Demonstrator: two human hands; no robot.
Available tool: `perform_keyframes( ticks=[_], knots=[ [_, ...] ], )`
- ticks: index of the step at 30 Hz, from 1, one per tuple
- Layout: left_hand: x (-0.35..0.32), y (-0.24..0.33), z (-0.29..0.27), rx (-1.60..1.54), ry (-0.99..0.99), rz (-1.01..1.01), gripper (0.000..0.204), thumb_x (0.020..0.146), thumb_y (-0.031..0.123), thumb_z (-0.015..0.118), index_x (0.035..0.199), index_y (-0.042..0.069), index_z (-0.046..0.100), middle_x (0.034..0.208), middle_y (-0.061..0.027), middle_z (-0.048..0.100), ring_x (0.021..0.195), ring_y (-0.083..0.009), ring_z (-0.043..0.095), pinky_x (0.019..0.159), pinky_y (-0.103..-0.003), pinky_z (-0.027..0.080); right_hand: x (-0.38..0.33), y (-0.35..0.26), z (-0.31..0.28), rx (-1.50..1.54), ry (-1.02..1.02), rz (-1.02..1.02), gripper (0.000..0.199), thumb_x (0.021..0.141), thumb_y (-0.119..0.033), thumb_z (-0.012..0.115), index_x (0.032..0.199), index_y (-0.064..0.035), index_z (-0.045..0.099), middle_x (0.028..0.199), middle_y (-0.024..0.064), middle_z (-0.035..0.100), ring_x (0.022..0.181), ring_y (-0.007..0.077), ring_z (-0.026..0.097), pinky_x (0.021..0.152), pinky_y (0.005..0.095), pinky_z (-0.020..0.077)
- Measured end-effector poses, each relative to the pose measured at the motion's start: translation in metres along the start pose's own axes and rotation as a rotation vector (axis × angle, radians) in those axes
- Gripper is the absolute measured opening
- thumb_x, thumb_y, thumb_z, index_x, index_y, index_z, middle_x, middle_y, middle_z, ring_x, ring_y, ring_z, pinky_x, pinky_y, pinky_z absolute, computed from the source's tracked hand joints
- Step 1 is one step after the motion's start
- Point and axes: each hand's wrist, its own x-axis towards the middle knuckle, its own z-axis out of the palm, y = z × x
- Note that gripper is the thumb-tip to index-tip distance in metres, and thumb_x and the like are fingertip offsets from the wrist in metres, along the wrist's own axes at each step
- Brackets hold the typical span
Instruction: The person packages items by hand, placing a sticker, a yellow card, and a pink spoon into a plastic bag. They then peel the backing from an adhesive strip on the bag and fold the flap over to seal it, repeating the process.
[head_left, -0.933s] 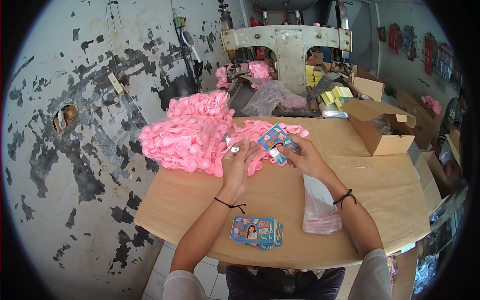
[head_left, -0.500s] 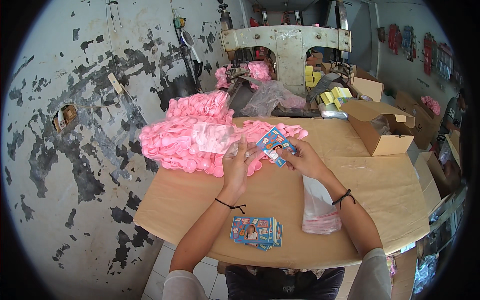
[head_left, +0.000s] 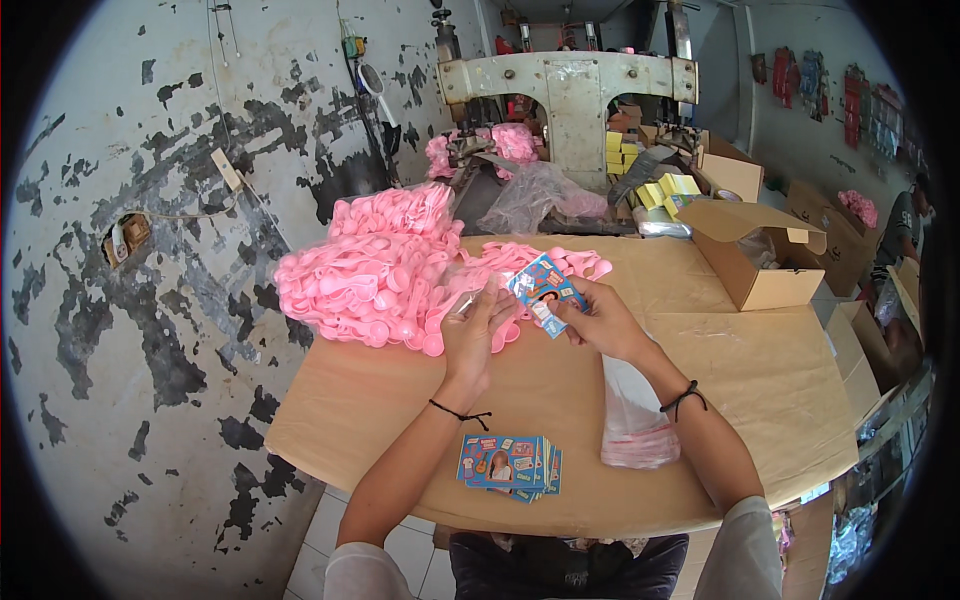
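Observation:
Above the middle of the table, my right hand (head_left: 603,318) pinches a small blue printed card (head_left: 543,290) with a picture on it. Just left of it, my left hand (head_left: 474,325) holds a thin clear plastic bag (head_left: 466,301), seen mostly edge-on. The card's left edge is close to the left fingers; whether it touches the bag I cannot tell. Behind my left hand lie loose pink plastic spoons (head_left: 508,262). A stack of similar blue cards (head_left: 510,466) rests near the table's front edge, between my forearms. Beside my right forearm lies a pile of clear plastic bags (head_left: 640,440).
Clear sacks of pink spoons (head_left: 350,285) stand at the table's left, near a peeling wall (head_left: 180,330). An open cardboard box (head_left: 755,262) stands at the back right. Behind the table are a metal press (head_left: 575,80) and yellow boxes (head_left: 668,190).
The clear bag in my left hand has turned from facing flat to nearly edge-on. My right hand and the card have shifted only slightly.

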Motion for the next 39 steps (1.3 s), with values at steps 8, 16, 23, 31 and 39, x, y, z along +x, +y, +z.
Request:
perform_keyframes(
  ticks=[8,16,23,31,39],
  knots=[
    [-0.003,0.002,0.006,-0.026,-0.031,0.002,0.032,0.091,0.032,0.067,0.087,0.0,0.064,0.089,-0.0082,0.065,0.082,-0.0144,0.065,0.077,-0.029,0.057,-0.002,0.0,0.006,-0.006,-0.017,0.019,0.018,0.095,-0.021,0.061,0.096,-0.0034,0.061,0.064,-0.0027,0.053,0.05,0.0042,0.051,0.045,0.0217,0.0406],
    [-0.001,-0.004,-0.002,0.083,-0.131,-0.068,0.026,0.09,0.03,0.069,0.097,0.005,0.07,0.084,0.0023,0.066,0.062,0.0017,0.048,0.055,-0.017,0.037,-0.002,-0.008,0.001,-0.17,-0.14,0.042,0.021,0.094,-0.023,0.063,0.1,-0.0029,0.065,0.064,-0.0022,0.054,0.051,0.004,0.05,0.046,0.0216,0.0401],
    [-0.009,-0.004,0.002,0.252,-0.315,-0.068,0.027,0.092,0.022,0.067,0.11,0.002,0.064,0.106,-0.0059,0.067,0.094,-0.011,0.064,0.082,-0.026,0.051,-0.005,-0.012,0.009,-0.108,-0.052,0.008,0.024,0.093,-0.027,0.065,0.098,-0.004,0.068,0.065,-0.0034,0.055,0.052,0.004,0.049,0.047,0.0217,0.0403],
    [-0.001,0.016,-0.002,-0.188,-0.425,-0.012,0.056,0.102,0.038,0.04,0.146,0.005,0.028,0.144,-0.0132,0.043,0.131,-0.0229,0.044,0.108,-0.041,0.037,-0.006,-0.028,0.015,-0.024,-0.042,0.148,0.025,0.09,-0.033,0.068,0.094,-0.0075,0.068,0.063,-0.0036,0.052,0.052,0.0056,0.049,0.048,0.0219,0.0426],
    [-0.016,0.015,0.005,-0.116,-0.536,-0.017,0.046,0.099,0.023,0.052,0.14,0.005,0.038,0.139,-0.0123,0.049,0.124,-0.0218,0.05,0.103,-0.041,0.043,-0.009,-0.029,0.024,-0.007,-0.001,0.09,0.024,0.092,-0.03,0.066,0.096,-0.0064,0.066,0.063,-0.0024,0.052,0.053,0.0066,0.05,0.047,0.0228,0.041]
  ],
)
